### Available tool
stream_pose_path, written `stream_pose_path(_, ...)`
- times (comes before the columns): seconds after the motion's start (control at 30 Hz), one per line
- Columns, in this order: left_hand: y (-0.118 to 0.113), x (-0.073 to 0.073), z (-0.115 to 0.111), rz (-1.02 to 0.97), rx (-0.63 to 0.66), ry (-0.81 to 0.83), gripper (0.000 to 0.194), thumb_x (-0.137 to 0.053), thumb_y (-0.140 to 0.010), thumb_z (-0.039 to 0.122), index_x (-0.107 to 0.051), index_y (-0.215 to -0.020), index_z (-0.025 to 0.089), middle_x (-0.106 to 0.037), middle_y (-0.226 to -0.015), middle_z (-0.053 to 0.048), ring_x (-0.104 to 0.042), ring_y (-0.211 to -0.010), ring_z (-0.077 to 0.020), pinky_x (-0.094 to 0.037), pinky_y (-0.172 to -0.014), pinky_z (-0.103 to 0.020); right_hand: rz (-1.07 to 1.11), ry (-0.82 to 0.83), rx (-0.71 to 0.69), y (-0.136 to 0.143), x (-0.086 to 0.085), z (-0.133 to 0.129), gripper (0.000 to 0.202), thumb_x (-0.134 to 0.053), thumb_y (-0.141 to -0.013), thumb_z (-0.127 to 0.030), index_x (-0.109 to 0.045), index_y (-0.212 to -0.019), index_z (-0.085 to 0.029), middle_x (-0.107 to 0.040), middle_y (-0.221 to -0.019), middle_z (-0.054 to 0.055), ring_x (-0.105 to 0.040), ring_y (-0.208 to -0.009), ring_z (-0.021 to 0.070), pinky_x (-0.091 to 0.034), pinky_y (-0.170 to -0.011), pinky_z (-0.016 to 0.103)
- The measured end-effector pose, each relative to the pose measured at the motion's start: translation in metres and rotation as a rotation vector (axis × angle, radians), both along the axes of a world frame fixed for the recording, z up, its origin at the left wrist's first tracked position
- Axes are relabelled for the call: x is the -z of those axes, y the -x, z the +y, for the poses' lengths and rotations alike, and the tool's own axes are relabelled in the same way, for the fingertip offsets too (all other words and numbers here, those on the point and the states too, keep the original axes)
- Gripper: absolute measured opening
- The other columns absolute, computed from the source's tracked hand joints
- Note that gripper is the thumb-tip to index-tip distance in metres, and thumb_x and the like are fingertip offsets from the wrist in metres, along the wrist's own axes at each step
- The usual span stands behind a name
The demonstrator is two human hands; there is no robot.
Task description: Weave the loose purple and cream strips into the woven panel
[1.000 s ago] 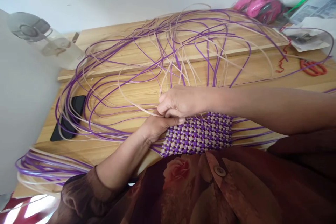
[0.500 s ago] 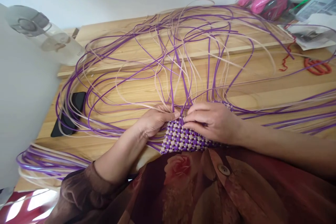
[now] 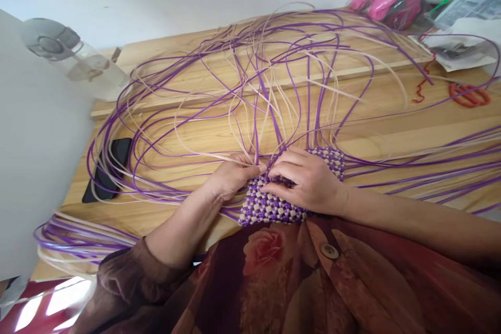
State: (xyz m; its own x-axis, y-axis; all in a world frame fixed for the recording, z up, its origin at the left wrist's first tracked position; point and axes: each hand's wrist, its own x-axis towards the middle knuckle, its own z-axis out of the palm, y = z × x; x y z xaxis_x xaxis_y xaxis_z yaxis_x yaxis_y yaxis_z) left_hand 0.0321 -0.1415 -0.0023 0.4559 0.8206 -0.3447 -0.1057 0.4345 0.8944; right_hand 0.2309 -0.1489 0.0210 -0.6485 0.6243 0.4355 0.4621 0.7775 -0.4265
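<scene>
A woven mat [image 3: 270, 203] in a purple and beige check lies at the table's front edge, against the shirt. Its far right part shows beyond my right hand. Long purple and beige strands run out from its edges. My left hand [image 3: 235, 175] is closed at the mat's upper left edge, thumb and forefinger pinching the weave where strands leave it. My right hand [image 3: 305, 180] lies across the mat with its fingers bent and closed around a purple strand [image 3: 276, 154] close to the left thumb. The right fingertips partly hide the strand's lower end.
Loose strands [image 3: 117, 109] loop over the wooden table [image 3: 203, 133], some across a black phone [image 3: 107, 169]. A clear bottle [image 3: 94, 70] stands back left. Orange-handled scissors [image 3: 469, 95], a red cord [image 3: 422, 86] and a bag of pink material [image 3: 385, 2] are at the right.
My right hand has shifted slightly left and down over the mat, uncovering more of its far right part. The left hand stays at the same edge. The whole view has shifted a little.
</scene>
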Motion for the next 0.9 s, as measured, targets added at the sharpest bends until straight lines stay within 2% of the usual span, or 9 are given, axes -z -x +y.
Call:
stream_pose_path(0.17, -0.002, -0.001, -0.001, 0.003, -0.024, 0.052, 0.021, -0.08, -0.064, 0.03, -0.075, -0.073, 0.011, -0.066, -0.062, -0.003, -0.057, -0.061, -0.0136, -0.042, -0.064, -0.026, -0.026, -0.065, 0.045, 0.003, 0.0, 0.002, 0.021, -0.061, -0.088, -0.027, -0.066, -0.074, -0.013, -0.063, -0.075, 0.007, -0.057, -0.076, 0.0182, -0.046, -0.073, 0.033)
stream_pose_path(0.27, -0.002, -0.001, -0.001, -0.021, -0.032, 0.04, 0.019, -0.08, -0.064, 0.028, -0.073, -0.07, 0.011, -0.065, -0.061, -0.002, -0.055, -0.06, -0.0123, -0.041, -0.066, -0.026, -0.002, -0.04, 0.095, 0.003, -0.001, 0.002, 0.021, -0.057, -0.089, -0.023, -0.063, -0.071, -0.014, -0.062, -0.073, 0.007, -0.057, -0.075, 0.0177, -0.046, -0.071, 0.033)
stream_pose_path(0.47, 0.001, -0.001, -0.001, 0.014, -0.028, 0.069, 0.019, -0.08, -0.064, 0.029, -0.072, -0.068, 0.012, -0.066, -0.062, -0.002, -0.053, -0.056, -0.0105, -0.038, -0.059, -0.024, 0.071, 0.033, -0.005, -0.014, -0.01, -0.013, 0.008, -0.063, -0.081, -0.014, -0.062, -0.073, -0.015, -0.061, -0.071, 0.004, -0.055, -0.072, 0.0153, -0.045, -0.069, 0.03)
stream_pose_path(0.63, 0.002, -0.005, 0.0, 0.066, 0.0, 0.069, 0.023, -0.081, -0.064, 0.031, -0.071, -0.067, 0.011, -0.065, -0.061, -0.002, -0.049, -0.053, -0.0094, -0.034, -0.054, -0.024, 0.169, 0.08, 0.034, -0.014, -0.01, -0.016, 0.003, -0.065, -0.081, -0.013, -0.067, -0.082, -0.015, -0.067, -0.082, 0.005, -0.06, -0.081, 0.0144, -0.048, -0.077, 0.027)
stream_pose_path(0.7, 0.002, -0.004, 0.0, 0.064, 0.015, 0.056, 0.024, -0.08, -0.064, 0.033, -0.069, -0.064, 0.011, -0.062, -0.058, -0.001, -0.047, -0.051, -0.0085, -0.032, -0.052, -0.023, 0.211, 0.174, 0.066, -0.008, -0.008, -0.013, 0.004, -0.064, -0.082, -0.014, -0.068, -0.083, -0.015, -0.068, -0.082, 0.004, -0.06, -0.077, 0.0123, -0.047, -0.073, 0.024)
stream_pose_path(0.8, 0.003, -0.003, 0.001, 0.069, 0.017, 0.053, 0.026, -0.08, -0.065, 0.035, -0.068, -0.063, 0.011, -0.06, -0.056, -0.001, -0.045, -0.049, -0.0082, -0.031, -0.05, -0.023, 0.18, 0.4, 0.11, -0.003, -0.009, -0.012, 0.011, -0.062, -0.085, -0.019, -0.065, -0.074, -0.016, -0.063, -0.072, 0.001, -0.054, -0.064, 0.0096, -0.042, -0.061, 0.024)
stream_pose_path(0.9, 0.004, -0.001, 0.001, 0.081, 0.008, 0.089, 0.028, -0.08, -0.065, 0.038, -0.07, -0.067, 0.012, -0.062, -0.057, -0.002, -0.048, -0.051, -0.0104, -0.034, -0.051, -0.024, 0.092, 0.487, 0.111, -0.004, -0.013, -0.015, 0.018, -0.061, -0.086, -0.024, -0.062, -0.07, -0.016, -0.06, -0.068, 0.001, -0.053, -0.065, 0.0112, -0.04, -0.065, 0.027)
